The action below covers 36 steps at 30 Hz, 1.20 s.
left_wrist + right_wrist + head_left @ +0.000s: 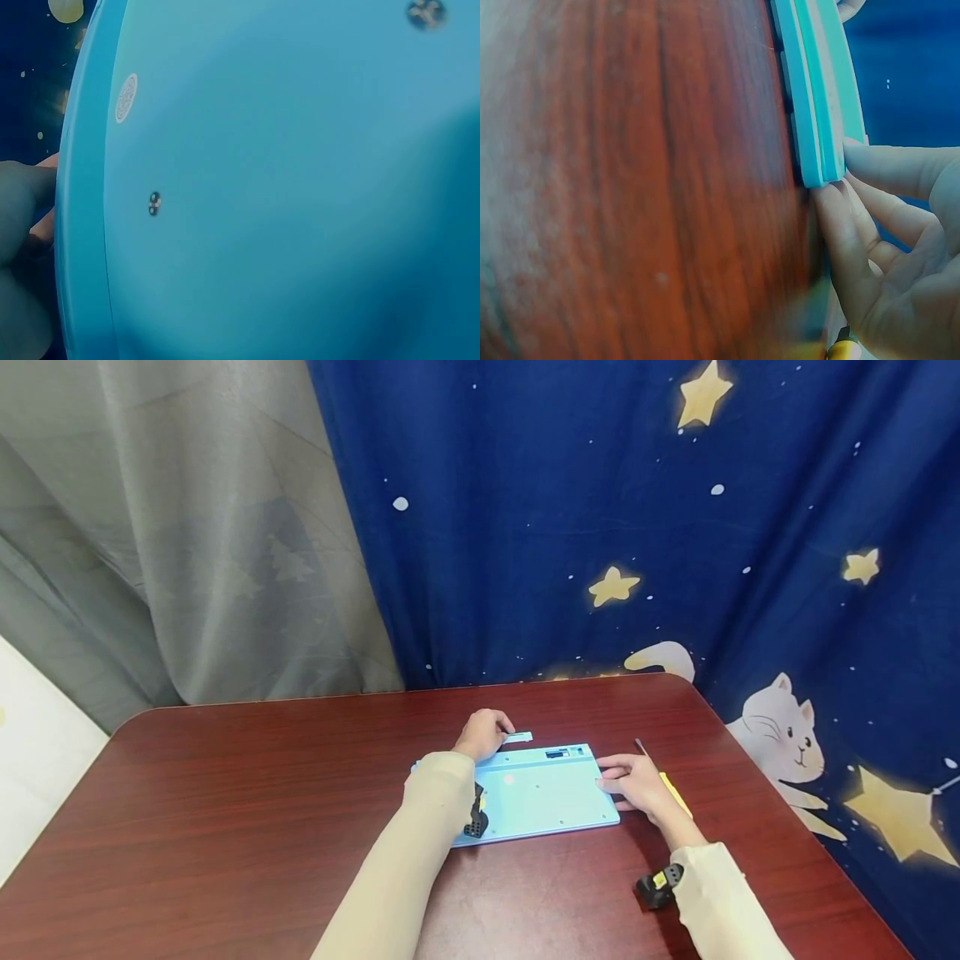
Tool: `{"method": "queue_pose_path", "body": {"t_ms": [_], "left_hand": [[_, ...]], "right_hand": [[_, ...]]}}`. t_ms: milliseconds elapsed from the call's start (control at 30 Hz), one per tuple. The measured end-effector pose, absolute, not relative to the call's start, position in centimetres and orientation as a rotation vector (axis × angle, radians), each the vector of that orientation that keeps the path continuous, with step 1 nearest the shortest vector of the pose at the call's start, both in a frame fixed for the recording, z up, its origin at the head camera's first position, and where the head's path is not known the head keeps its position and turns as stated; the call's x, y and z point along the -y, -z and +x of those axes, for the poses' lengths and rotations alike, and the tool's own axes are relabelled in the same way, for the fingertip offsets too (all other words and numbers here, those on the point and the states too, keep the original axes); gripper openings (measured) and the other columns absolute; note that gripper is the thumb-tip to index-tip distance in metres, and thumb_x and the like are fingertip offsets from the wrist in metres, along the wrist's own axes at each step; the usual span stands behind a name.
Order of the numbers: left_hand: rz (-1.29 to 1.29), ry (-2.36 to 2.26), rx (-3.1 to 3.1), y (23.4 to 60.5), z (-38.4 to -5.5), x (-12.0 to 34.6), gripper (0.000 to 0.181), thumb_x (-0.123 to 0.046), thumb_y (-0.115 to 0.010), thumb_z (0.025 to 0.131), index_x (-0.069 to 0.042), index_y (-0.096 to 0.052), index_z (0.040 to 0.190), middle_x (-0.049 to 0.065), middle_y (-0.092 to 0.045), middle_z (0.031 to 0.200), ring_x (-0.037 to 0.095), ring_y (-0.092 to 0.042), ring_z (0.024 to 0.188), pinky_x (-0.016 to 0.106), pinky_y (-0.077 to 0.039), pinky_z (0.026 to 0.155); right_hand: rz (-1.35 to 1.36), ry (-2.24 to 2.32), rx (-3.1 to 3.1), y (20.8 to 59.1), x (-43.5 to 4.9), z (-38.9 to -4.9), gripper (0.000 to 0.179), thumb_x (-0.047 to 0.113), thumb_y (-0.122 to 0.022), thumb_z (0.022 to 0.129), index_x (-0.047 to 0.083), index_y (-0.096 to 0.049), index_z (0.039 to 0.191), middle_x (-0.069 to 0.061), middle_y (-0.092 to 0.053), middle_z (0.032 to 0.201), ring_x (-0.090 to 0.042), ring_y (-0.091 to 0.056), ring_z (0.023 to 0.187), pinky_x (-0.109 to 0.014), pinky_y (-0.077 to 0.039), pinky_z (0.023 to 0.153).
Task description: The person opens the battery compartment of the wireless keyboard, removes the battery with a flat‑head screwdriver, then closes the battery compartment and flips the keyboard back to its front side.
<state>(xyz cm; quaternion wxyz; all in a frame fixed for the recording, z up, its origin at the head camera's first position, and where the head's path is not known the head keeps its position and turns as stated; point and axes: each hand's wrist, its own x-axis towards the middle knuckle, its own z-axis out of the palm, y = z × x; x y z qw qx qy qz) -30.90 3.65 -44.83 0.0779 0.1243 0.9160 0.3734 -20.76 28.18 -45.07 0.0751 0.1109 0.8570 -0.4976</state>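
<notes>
A light blue keyboard [547,793] lies underside up, with small screws in its back and an open battery slot [557,754] near its far right corner. My right hand [633,783] grips the right end, thumb and fingers on opposite faces of its edge [825,150]. Beyond the far edge, my left hand [483,735] pinches one end of a small light blue cover [519,737]. Those fingertips are partly hidden behind the keyboard in the left wrist view, where a round label [127,98] shows. Key sides show beneath the keyboard in the right wrist view.
A screwdriver with a yellow handle [677,794] lies beside the right hand, its shaft [645,750] pointing away. The dark red wooden table [262,810] ends at a grey curtain [225,527] and a blue star-patterned curtain [540,527].
</notes>
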Motion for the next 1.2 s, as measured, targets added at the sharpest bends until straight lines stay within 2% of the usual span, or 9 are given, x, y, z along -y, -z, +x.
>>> {"method": "queue_pose_path", "body": {"t_ms": [300,733,1200], "left_hand": [[0.413,-1.103,-2.768,44.1,-30.1,-3.8,0.012,-0.002,-0.058,0.088,-0.008,-0.068,0.092,0.004,-0.052,0.092,0.018,-0.050,0.083,0.028,-0.045,0.076],[0.570,-1.176,-2.667,43.8,-29.2,-4.4,0.009,-0.007,-0.060,0.089,-0.006,-0.066,0.096,0.001,-0.057,0.079,0.016,-0.052,0.074,0.024,-0.045,0.068],[0.700,-1.095,-2.654,43.3,-28.0,-4.2,0.011,-0.009,-0.063,0.086,-0.011,-0.067,0.097,0.000,-0.056,0.085,0.014,-0.052,0.081,0.025,-0.045,0.073]], "right_hand": [[0.340,1.485,-2.571,45.0,-28.1,-20.7,0.040,0.005,-0.067,0.081,0.001,-0.057,0.120,-0.012,-0.062,0.092,-0.019,-0.060,0.077,-0.038,-0.053,0.062],[0.327,1.456,-2.594,45.0,-28.1,-20.5,0.040,0.008,-0.067,0.082,0.000,-0.056,0.120,-0.012,-0.062,0.094,-0.020,-0.060,0.078,-0.039,-0.053,0.063],[0.333,1.469,-2.593,45.1,-28.0,-20.6,0.041,0.008,-0.067,0.082,0.000,-0.056,0.121,-0.012,-0.061,0.094,-0.019,-0.060,0.076,-0.038,-0.053,0.062]]}}
